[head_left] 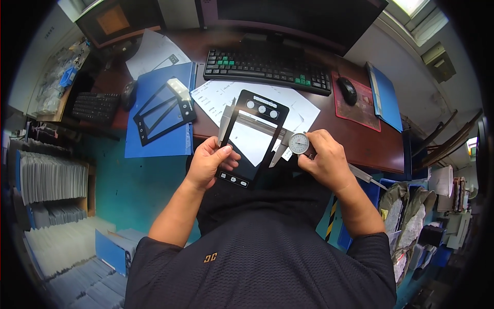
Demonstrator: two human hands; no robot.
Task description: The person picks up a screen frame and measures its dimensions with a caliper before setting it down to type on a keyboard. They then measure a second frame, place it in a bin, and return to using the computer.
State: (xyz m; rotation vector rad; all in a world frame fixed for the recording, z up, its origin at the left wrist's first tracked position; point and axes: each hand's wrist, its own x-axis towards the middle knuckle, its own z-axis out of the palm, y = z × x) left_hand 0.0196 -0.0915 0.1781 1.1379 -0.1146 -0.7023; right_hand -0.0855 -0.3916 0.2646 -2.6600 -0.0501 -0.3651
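Observation:
My left hand (210, 164) is closed on the lower left edge of a black-framed panel (248, 177) with a clear window, thumb in front and fingers showing through the window. The panel is held tilted above the desk's front edge. Round the dial end of a dial caliper (298, 143), my right hand (328, 160) is closed. The caliper's beam runs behind the panel and shows through its window. One jaw stands by the panel's left edge, the other by its right edge; whether both touch, I cannot tell. The caliper's tail sticks out past my right wrist.
Similar framed panels (146, 127) lie on a blue folder (163, 149) to the left. Beyond my hands are printed papers (303, 107), a keyboard (262, 68) and a monitor (288, 20). A mouse (347, 91) rests on a red pad at right. Stacked sheets (54, 177) fill shelves at far left.

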